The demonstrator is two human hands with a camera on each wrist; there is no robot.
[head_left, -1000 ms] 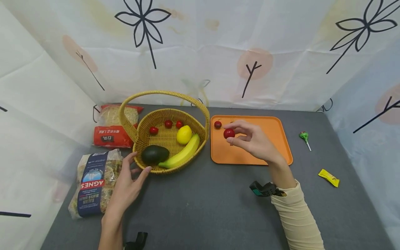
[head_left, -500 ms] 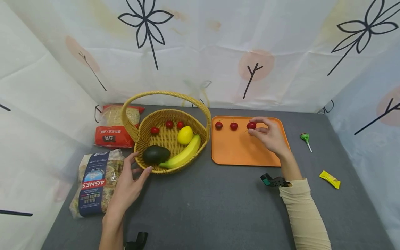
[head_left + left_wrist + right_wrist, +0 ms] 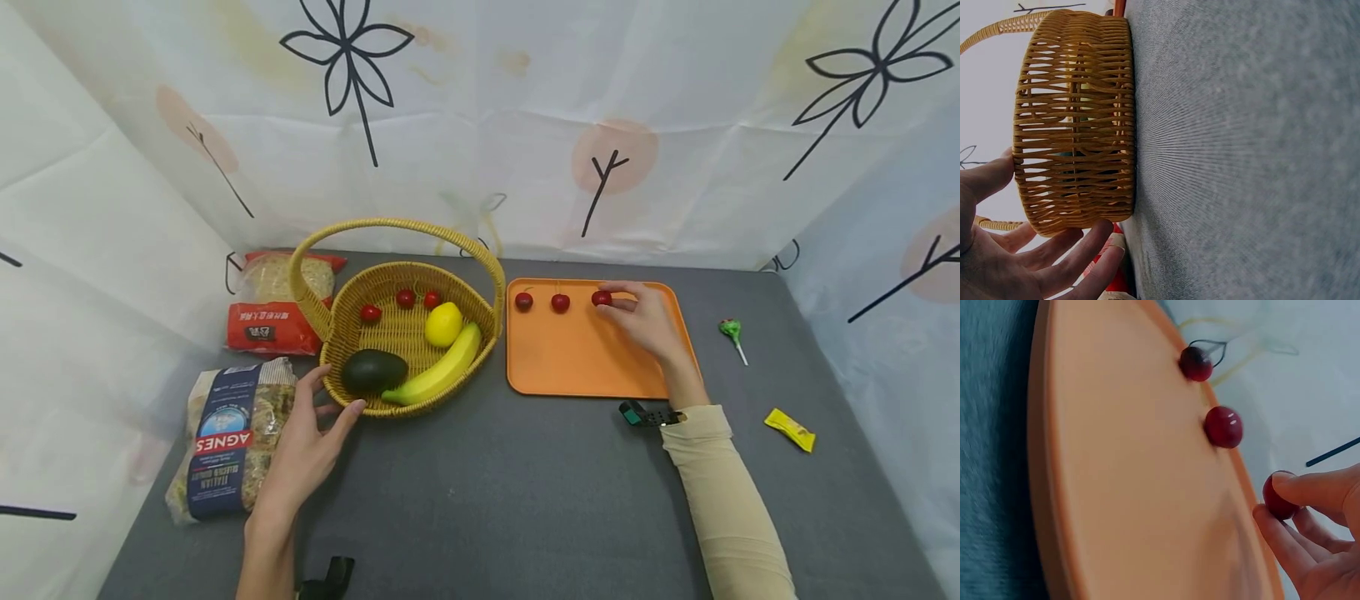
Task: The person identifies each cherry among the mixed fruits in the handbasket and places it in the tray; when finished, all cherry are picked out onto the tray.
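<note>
In the head view my right hand (image 3: 641, 318) pinches a red cherry (image 3: 601, 298) between thumb and fingertips over the back of the orange tray (image 3: 585, 367). Two more cherries, a darker one (image 3: 523, 302) and a red one (image 3: 560, 303), lie on the tray to its left. The right wrist view shows the pinched cherry (image 3: 1280, 495) by the tray's rim. My left hand (image 3: 311, 442) rests against the near left side of the yellow wicker basket (image 3: 423, 407), its fingers extended and spread. The left wrist view has the thumb at the basket's rim and fingertips along its side (image 3: 1079, 131).
Inside the basket are an avocado (image 3: 373, 372), a banana (image 3: 438, 371), a lemon (image 3: 444, 324) and small red fruits (image 3: 405, 298). A red food bag (image 3: 273, 325) and an AGNES bag (image 3: 225, 442) stand left. A green lollipop (image 3: 731, 330) and yellow-wrapped candy (image 3: 791, 429) lie right.
My right hand has carried the cherry rightward and back across the tray, then lowered it slightly beside the other two. The left hand has stayed at the basket.
</note>
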